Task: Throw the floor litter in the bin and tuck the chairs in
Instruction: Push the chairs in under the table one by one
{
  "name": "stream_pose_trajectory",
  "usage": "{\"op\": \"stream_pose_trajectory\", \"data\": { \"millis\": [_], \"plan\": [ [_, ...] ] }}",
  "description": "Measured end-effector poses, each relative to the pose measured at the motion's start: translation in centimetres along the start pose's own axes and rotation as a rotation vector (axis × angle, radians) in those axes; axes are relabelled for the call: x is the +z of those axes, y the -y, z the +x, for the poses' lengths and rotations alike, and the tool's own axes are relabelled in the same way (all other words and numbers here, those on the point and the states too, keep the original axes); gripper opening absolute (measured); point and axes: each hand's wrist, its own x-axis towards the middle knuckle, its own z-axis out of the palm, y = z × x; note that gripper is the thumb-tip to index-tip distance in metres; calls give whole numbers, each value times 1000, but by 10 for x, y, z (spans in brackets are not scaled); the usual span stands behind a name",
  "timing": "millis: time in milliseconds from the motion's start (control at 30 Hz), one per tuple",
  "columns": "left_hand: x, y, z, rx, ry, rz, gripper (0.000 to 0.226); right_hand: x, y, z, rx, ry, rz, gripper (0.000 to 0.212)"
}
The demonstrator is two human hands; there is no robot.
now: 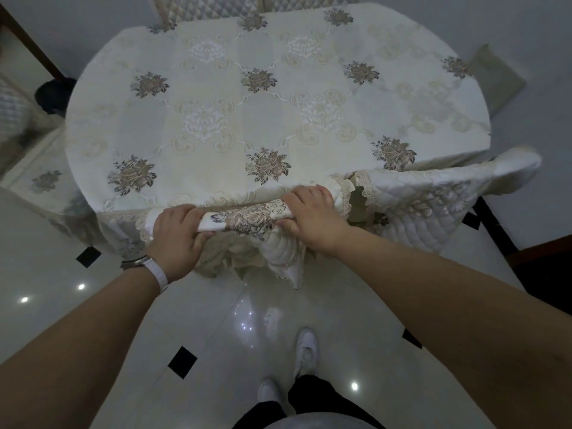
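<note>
— Grip status? 
— Left hand [178, 233] and right hand [312, 216] both closed over top rail of covered chair [247, 218], knuckles up, thumbs under.

— Handling? 
— Judged fairly heavy, rigid frame; quilted cover loose, liable to slide. Best held at rail ends.

— Location? 
— Directly beneath both hands, backrest touching surface [272, 113] edge at 6 o'clock. Second chair [433, 196] at 4 o'clock, angled outward.

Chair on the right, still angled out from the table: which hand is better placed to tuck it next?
Right. The right hand grips the near chair back beside the angled chair; the left hand is farther.
</note>
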Motion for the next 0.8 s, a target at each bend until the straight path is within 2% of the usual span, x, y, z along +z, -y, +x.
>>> {"op": "stream_pose_trajectory", "data": {
  "millis": [133, 300, 500, 600, 800],
  "plan": [
    [1, -10, -8, -90, -27, -6, 46, -3, 14, -10, 94, 2, -14, 54],
    [-10, -33, -24, -154, -38, -85, 47, -14, 30, -30, 160, 21, 62, 55],
    [-28, -66, -30, 67, -23, -98, 48, -36, 28, -73, 129, -13, -58, 54],
    [-32, -95, -24, 140, -5, -36, 52, -49, 18, -96, 138, -55, -130, 51],
    [-35, -167, -19, 250, -48, 76, 44, -72, -25, -135, 137, -162, -233, 52]
  ]
}}
